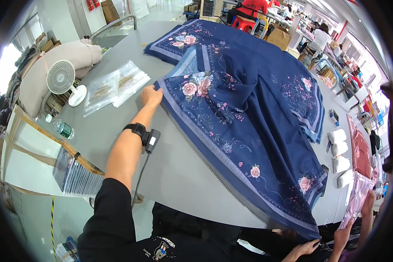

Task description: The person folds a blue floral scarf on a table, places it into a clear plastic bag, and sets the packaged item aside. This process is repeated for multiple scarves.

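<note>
A navy floral scarf (pixel 216 131) with a pale lilac border is drawn out over the grey table (pixel 183 173). My left hand (pixel 152 95) pinches its left corner above the tabletop. Low on the right, my right hand (pixel 305 248) grips another corner at the table's front edge, close to my body. Between the two hands the bordered edge runs taut, while loose folds gather in the middle. Beneath and behind it, more navy floral cloth (pixel 275 52) lies spread, with lighter blue undersides showing at some edges.
Clear plastic bags (pixel 118 85), a white fan (pixel 61 78) and a water bottle (pixel 60 126) are on the left. A carton (pixel 29 154) holds packed items. White bundles (pixel 339 149) lie at right, near a co-worker's hands (pixel 344 232) holding a pink package (pixel 357 193).
</note>
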Motion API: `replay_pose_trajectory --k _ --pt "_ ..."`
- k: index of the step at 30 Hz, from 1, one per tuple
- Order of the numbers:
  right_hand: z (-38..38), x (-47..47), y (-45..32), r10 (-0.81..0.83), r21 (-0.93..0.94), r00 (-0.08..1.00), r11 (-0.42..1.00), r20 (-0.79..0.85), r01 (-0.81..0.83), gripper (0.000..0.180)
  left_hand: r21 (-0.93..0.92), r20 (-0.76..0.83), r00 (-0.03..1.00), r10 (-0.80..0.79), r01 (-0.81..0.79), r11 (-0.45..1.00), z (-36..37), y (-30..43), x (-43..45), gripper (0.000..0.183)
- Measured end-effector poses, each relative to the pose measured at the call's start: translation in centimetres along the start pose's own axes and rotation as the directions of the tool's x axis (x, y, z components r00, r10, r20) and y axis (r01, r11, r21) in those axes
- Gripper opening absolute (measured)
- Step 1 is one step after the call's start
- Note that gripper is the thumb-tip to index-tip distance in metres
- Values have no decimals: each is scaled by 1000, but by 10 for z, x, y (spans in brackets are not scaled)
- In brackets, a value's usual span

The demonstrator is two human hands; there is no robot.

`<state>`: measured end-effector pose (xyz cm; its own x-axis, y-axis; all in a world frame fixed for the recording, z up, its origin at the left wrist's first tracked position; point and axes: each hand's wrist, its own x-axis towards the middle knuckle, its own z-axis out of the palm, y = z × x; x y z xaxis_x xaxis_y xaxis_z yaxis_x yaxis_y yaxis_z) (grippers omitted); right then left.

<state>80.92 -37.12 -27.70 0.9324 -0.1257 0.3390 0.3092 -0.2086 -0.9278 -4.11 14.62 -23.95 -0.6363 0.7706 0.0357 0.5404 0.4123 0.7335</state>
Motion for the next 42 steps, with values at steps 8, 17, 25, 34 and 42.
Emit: replay_pose_trajectory --k 8,17,25,34,42 --pt "34 -47 -77 -151 -137 988 979 11 151 36 96 -77 996 36 -28 995 -9 8 17 56" --pt "98 -225 -269 -513 484 -42 777 857 401 24 -760 100 673 733 -424 493 -13 131 -138 60" --pt "159 -312 -360 -653 689 -231 711 721 141 80 -768 207 557 804 -417 487 -37 163 -295 92" --pt "185 -313 -375 -633 760 -421 553 650 342 64 -712 237 503 831 -492 501 -38 150 -326 94" --pt "165 -289 -402 -824 777 -15 527 566 344 21 -157 -32 566 824 -817 555 -7 88 -309 64"
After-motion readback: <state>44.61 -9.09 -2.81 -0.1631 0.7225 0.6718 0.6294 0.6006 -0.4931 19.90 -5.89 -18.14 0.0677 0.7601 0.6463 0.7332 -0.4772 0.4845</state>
